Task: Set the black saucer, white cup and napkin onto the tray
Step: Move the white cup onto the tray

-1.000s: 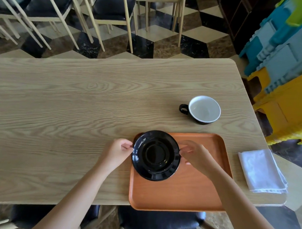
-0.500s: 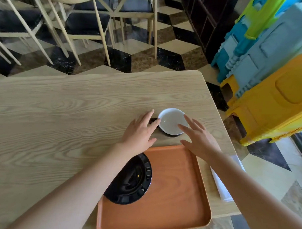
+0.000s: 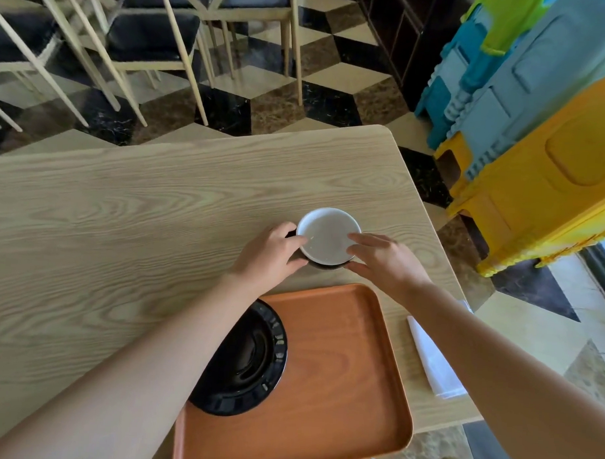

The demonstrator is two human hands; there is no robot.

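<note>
My left hand point(image 3: 271, 259) and right hand point(image 3: 384, 263) clasp the round white cup point(image 3: 328, 235) on the pale wooden table point(image 3: 123, 223); the glossy black saucer point(image 3: 252, 361) sits on the orange tray point(image 3: 341, 368)

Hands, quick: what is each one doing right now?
Left hand: closed around the white cup's left side.
Right hand: fingers on the cup's right side, gripping it.

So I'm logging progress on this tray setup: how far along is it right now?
Done: the black saucer lies on the orange tray. In hand: the left hand and right hand are closing on either side of the white cup, which stands on the table, not yet lifted. Left: the cup's move, and the napkin, which lies on the table right of the tray.
</note>
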